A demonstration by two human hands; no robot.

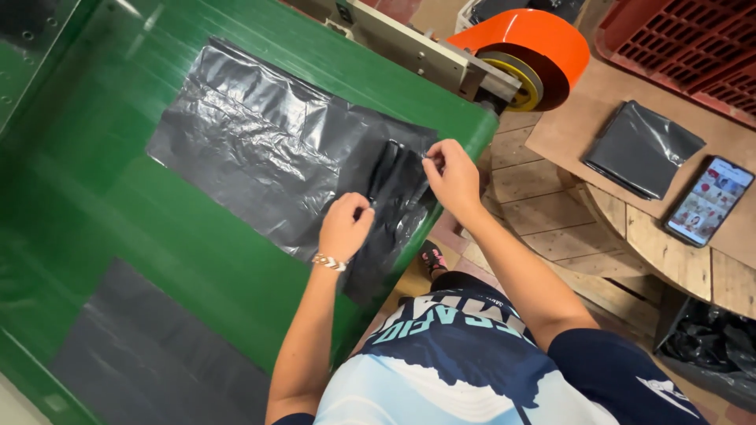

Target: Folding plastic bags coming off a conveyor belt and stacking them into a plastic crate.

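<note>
Two bare hands meet on one black plastic bag (283, 149) that lies spread across the green counter (118, 197), seen from the head camera. The bag's long axis runs from the far left corner down toward the counter's near edge, where a bunched, folded part (390, 212) hangs partly over. The left hand (344, 226) has its grip clenched on that folded part, knuckles up, a beaded bracelet (329, 261) at the wrist. The right hand (450, 175) pinches the bag's edge between fingertips, just beyond the fold, nearer the orange tape roll (543, 43). The film looks thin, glossy and heavily creased. A second dark sheet (150, 354) lies flat lower left; a folded bag (642, 148) and a phone (709, 201) rest on the wooden table (669, 260).
</note>
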